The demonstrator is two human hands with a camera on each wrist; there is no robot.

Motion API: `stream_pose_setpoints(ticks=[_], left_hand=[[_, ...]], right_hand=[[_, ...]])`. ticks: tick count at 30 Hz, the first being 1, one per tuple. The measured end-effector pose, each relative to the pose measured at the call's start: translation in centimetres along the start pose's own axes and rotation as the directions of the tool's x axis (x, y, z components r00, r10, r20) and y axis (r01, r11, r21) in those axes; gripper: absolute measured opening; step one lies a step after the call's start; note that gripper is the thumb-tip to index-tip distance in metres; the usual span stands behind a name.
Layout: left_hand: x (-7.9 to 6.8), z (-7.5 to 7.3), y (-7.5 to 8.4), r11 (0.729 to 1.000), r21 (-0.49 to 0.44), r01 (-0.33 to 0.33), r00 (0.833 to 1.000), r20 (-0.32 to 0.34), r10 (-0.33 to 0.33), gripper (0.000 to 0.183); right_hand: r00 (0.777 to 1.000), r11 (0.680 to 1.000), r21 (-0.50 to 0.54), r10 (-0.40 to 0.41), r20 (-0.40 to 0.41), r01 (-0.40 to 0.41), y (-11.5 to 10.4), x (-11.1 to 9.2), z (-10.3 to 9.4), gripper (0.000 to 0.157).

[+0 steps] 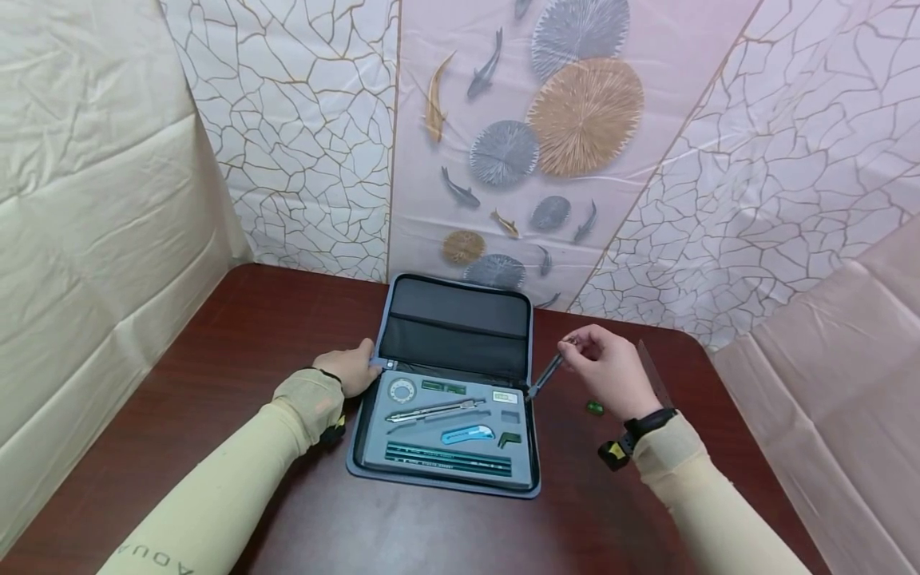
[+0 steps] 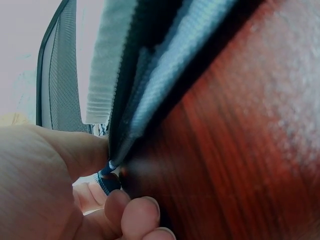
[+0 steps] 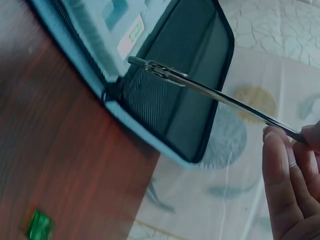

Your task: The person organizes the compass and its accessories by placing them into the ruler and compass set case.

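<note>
A zippered case (image 1: 354, 459) lies unfolded on the table, with a grey foam insert in its near half. My left hand (image 1: 350, 369) grips the case's left edge near the fold; in the left wrist view the thumb (image 2: 85, 150) presses against that edge. Between thumb and fingertips my right hand (image 1: 607, 369) pinches a metal drawing compass (image 3: 220, 96) by its leg ends. The compass slants down, its knurled handle (image 3: 137, 61) over the foam's far right corner. Another compass (image 1: 431, 411) lies in the foam, above a narrow slot.
The foam also holds dark green pencils (image 1: 448, 459), a blue utility knife (image 1: 468, 434), a white eraser (image 1: 505, 396) and a round dial-like piece (image 1: 402, 390). A small green object (image 1: 594, 407) and a thin flat strip (image 1: 652, 374) are near my right hand. Patterned cloth (image 1: 323, 160) hangs behind.
</note>
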State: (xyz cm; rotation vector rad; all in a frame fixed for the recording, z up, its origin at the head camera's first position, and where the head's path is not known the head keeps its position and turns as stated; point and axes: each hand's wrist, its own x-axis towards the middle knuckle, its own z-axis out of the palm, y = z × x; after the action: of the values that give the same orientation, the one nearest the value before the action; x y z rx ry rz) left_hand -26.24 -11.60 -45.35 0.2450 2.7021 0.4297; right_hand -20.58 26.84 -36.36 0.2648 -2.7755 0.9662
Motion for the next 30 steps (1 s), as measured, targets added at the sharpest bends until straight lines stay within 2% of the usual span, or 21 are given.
stream_pose_setpoints(ticks=[9, 12, 16, 23, 26, 30], left_hand=[[0.1, 0.1, -0.2, 1.0, -0.003, -0.004, 1.0, -0.01, 0.004, 0.046], [0.0, 0.0, -0.1, 1.0, -0.001, -0.004, 1.0, -0.009, 0.004, 0.046], [0.0, 0.0, 0.0, 1.0, -0.002, -0.003, 1.0, -0.006, 0.003, 0.048], [0.4, 0.2, -0.3, 1.0, 0.006, 0.006, 1.0, -0.008, -0.006, 0.051], [0.6, 0.3, -0.4, 1.0, 0.006, 0.007, 1.0, -0.005, -0.007, 0.05], [0.7, 0.3, -0.5, 1.0, 0.0, 0.006, 1.0, -0.005, -0.006, 0.048]], right_hand=[[0.999, 0.999, 0.009, -0.045, -0.011, 0.045, -0.1, 0.5, 4.0, 0.01], [0.998, 1.0, -0.009, -0.011, 0.061, 0.011, 0.5, 0.5, 5.5, 0.011], [0.984, 0.998, -0.006, 0.059, 0.167, -0.059, 1.5, 0.2, 7.1, 0.012], [0.983, 0.997, 0.063, 0.038, 0.178, -0.05, 1.5, 0.7, 7.7, 0.012], [0.969, 0.994, 0.091, 0.041, 0.242, -0.064, 1.2, 0.9, 7.5, 0.015], [0.921, 0.994, 0.068, 0.05, 0.385, -0.082, 0.6, 1.0, 7.4, 0.02]])
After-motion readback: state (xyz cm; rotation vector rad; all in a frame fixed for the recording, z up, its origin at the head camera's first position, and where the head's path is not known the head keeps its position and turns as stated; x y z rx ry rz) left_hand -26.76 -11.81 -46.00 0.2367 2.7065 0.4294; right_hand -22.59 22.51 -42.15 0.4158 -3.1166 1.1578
